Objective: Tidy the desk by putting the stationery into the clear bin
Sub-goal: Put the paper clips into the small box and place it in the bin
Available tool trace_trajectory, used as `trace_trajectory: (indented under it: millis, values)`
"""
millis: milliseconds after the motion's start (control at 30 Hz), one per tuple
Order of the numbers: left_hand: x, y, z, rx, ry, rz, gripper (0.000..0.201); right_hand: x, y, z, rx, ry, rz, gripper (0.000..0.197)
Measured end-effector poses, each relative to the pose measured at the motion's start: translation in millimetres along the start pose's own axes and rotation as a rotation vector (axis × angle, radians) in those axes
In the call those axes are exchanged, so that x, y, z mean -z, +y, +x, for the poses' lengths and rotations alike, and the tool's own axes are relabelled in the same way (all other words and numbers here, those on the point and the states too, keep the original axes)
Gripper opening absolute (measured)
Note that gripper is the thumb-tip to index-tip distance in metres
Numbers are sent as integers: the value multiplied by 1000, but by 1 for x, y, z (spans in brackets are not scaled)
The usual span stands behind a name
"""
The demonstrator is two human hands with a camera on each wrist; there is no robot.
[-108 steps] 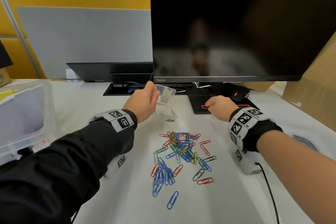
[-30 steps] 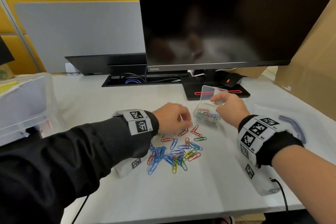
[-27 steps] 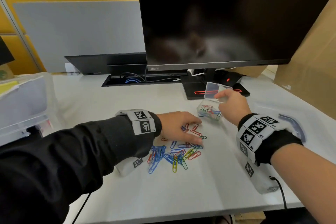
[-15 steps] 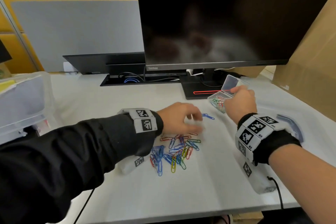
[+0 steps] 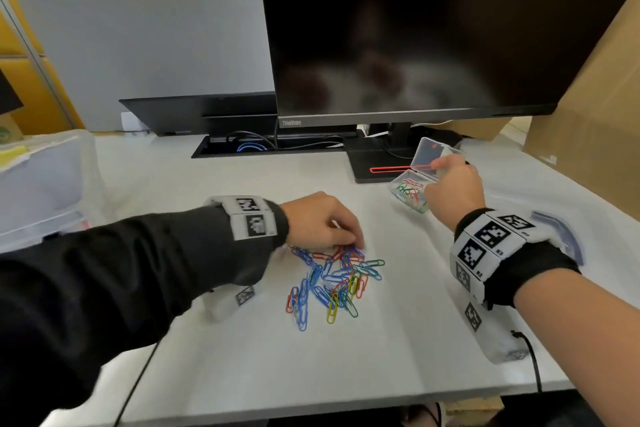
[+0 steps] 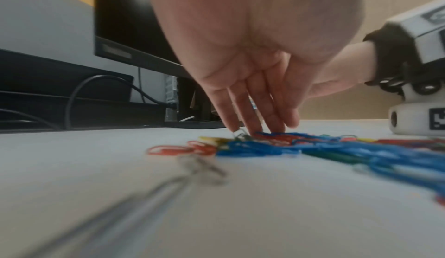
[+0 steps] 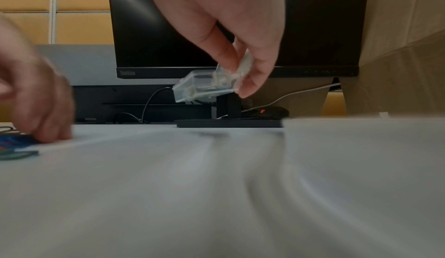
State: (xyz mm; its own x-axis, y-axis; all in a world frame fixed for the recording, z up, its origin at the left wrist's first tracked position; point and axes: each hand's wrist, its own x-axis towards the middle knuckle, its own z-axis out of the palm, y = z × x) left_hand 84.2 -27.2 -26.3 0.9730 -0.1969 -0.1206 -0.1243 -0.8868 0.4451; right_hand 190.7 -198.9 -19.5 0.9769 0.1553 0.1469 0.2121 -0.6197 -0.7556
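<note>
We count one small clear case (image 5: 420, 180), one monitor (image 5: 415, 28), one large clear bin (image 5: 41, 184), two hands, and roughly two dozen loose paper clips (image 5: 334, 279), too tangled for certainty.

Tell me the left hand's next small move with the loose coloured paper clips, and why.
Probably pinch a few coloured paper clips and carry them to the small clear plastic box. The left hand has its fingertips on the pile's far edge, and the right hand holds the box open, lifted off the white desk.

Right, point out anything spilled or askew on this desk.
Coloured paper clips lie loose in a heap on the desk under the left hand. The right hand holds the small clear box tilted, lid open.
</note>
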Motion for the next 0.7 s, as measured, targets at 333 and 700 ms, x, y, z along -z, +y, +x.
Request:
trace_trajectory:
  millis: [333,700]
  values:
    - [-24,30,-24,-177,-213,146,65,-5,5,-2,91,-137,0,44]
    - [-5,-18,-57,199,-29,128,98,-8,6,0,102,-226,-49,43]
